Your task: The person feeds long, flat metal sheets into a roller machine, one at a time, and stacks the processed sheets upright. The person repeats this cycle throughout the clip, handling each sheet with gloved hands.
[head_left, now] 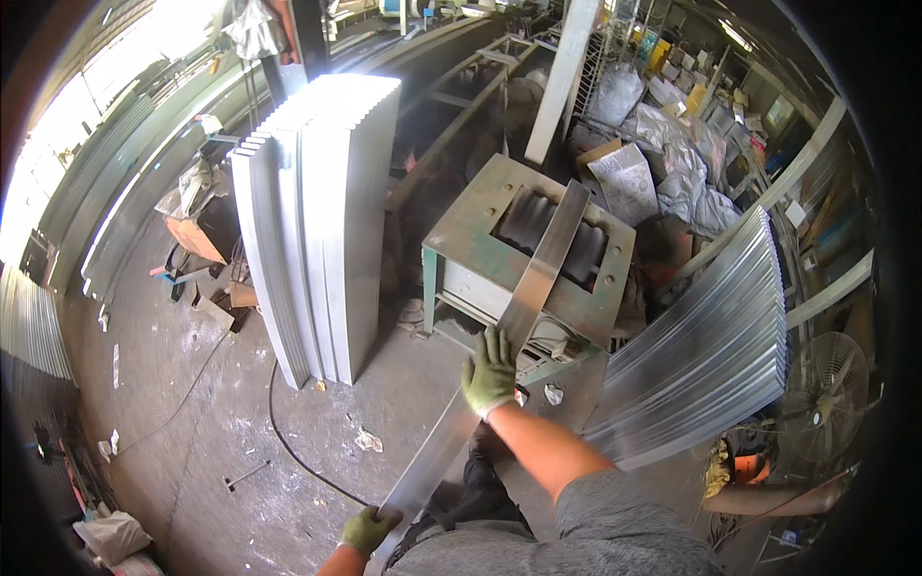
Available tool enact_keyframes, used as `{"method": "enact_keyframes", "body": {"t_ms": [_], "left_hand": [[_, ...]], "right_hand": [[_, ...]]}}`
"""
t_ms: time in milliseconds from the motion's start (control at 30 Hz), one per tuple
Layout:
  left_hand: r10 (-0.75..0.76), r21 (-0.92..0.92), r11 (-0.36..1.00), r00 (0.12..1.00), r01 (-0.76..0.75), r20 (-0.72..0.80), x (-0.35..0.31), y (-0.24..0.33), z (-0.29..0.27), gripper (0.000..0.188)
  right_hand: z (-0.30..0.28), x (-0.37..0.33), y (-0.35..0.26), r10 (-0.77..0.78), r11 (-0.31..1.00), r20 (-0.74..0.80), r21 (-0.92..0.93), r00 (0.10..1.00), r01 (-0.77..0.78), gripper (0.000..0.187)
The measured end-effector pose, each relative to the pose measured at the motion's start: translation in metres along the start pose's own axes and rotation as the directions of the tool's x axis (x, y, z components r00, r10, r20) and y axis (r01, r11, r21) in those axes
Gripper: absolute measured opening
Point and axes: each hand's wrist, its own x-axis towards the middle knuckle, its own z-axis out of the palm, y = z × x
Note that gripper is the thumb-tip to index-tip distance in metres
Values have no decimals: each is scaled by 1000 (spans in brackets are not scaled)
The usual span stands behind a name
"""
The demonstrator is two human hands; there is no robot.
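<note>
Two gloved hands are seen in the head view, both closed on one long metal strip. The strip is held at its near end by the left hand, fingers wrapped around the edge, and further along its length by the right hand, which is laid over the top face with fingers curled on the far edge. Beyond the right hand's grip, the strip runs up and away over the green rolling machine, its far end lying across the dark rollers. Left of the grip, a stack of flat sheets is stood upright on the floor; to the right of it, a pile of curved sheets is leaned.

The step in hand is judged to be feeding the strip through the rollers. For the next move, a straight, steady push along the strip's length would be called for, with the strip kept square to the rollers.
</note>
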Motion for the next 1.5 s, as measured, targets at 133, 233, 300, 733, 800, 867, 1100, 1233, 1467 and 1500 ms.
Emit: {"method": "enact_keyframes", "body": {"t_ms": [133, 233, 300, 733, 800, 867, 1100, 1233, 1467, 1500], "left_hand": [[62, -45, 997, 998, -62, 7, 64, 96, -3, 80], [129, -96, 987, 992, -127, 7, 114, 179, -10, 81], [159, -63, 985, 987, -160, -23, 143, 237, -14, 78], [356, 77, 934, 929, -350, -102, 290, 521, -49, 84], [397, 48, 918, 914, -395, -85, 306, 533, -46, 84], [489, 119, 870, 867, -478, -93, 313, 533, -46, 84], [285, -19, 958, 958, -286, -42, 258, 483, -31, 86], [322, -16, 946, 945, -323, -51, 271, 512, -34, 86], [400, -12, 916, 916, -401, -14, 294, 572, -60, 87], [379, -9, 925, 925, -379, -7, 290, 572, -60, 87]], "right_hand": [[-7, 81, 60, 46, 997, -31, -58, 998, -47, 67], [-3, 93, 75, -22, 999, -163, 46, 986, 29, 59], [1, 89, 78, 13, 999, -33, 51, 999, -11, 57], [-14, 212, 197, 49, 998, -293, -26, 955, -59, 44], [-16, 226, 208, 65, 997, -277, -23, 959, -74, 41], [-22, 233, 210, 93, 995, -236, -6, 967, -97, 38], [-30, 216, 180, 31, 999, -298, 45, 954, -19, 35], [-22, 237, 196, 12, 998, -342, -50, 940, -31, 37], [-25, 284, 232, 1, 979, -307, -195, 952, -64, 29], [-25, 282, 230, -13, 975, -314, -214, 949, -58, 28]]}}
